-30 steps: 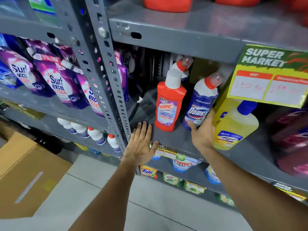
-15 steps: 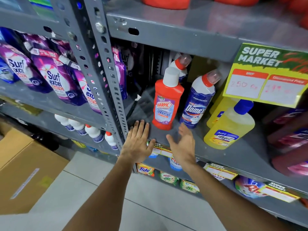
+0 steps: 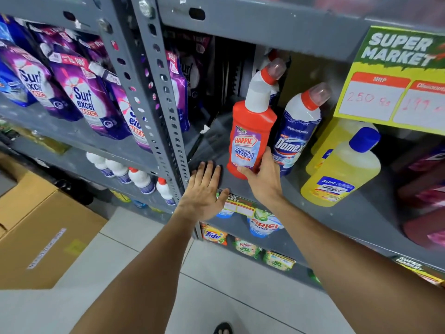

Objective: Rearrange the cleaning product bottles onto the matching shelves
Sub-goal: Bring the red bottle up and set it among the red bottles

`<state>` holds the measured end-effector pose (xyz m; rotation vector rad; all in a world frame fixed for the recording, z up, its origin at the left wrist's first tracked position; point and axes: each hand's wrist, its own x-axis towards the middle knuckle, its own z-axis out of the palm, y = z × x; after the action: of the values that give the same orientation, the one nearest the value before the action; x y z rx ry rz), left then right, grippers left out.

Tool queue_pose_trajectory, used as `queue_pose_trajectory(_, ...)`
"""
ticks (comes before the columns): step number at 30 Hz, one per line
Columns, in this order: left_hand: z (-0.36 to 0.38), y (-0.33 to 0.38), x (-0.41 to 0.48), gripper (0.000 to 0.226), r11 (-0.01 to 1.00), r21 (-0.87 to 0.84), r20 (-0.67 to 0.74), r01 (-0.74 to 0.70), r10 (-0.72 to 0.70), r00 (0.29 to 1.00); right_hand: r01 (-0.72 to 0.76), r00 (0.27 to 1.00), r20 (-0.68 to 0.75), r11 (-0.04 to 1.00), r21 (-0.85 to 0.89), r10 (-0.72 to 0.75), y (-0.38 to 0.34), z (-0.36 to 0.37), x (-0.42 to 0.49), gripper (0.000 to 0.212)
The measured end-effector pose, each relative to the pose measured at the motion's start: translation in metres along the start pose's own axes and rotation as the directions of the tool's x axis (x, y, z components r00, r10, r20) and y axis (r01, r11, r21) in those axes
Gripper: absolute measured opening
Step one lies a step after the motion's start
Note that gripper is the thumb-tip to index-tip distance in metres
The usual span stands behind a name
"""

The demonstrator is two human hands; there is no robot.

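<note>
A red Harpic bathroom-cleaner bottle point(image 3: 252, 131) with a white neck and red cap stands on the grey metal shelf point(image 3: 361, 213). My right hand point(image 3: 261, 179) grips its lower part, thumb on the left and fingers on the right side. Beside it on the right stands a blue and white Domex bottle point(image 3: 297, 131). Further right are yellow Lizol bottles point(image 3: 344, 169) with blue caps. My left hand point(image 3: 204, 189) lies flat on the shelf's front edge, fingers spread, holding nothing.
A perforated grey upright point(image 3: 163, 121) stands just left of my left hand. Purple Surf Excel pouches point(image 3: 79, 92) fill the left bay, with white bottles point(image 3: 139, 177) below. A yellow price sign point(image 3: 397, 80) hangs at upper right. Cardboard boxes point(image 3: 41, 227) sit on the floor.
My right hand let go of the Domex bottle, drew back, then moved left and took hold of the Harpic bottle's base. My left hand stayed flat on the shelf edge.
</note>
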<state>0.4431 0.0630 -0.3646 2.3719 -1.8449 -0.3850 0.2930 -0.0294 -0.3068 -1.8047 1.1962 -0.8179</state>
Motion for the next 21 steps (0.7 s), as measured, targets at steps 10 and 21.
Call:
queue_pose_trajectory(10, -0.006, 0.012, -0.030, 0.076, 0.998, -0.066, -0.206, -0.019, 0.005, 0.978, 0.076, 0.994, 0.083, 0.997, 0.009, -0.077, 0.006, -0.065, -0.074, 0.070)
queue_pose_trajectory(21, -0.124, 0.069, -0.107, 0.076, 0.985, -0.147, -0.609, -0.086, -0.022, 0.793, 0.378, 0.910, 0.127, 0.916, 0.136, -0.394, -0.120, -0.132, -0.114, 0.073)
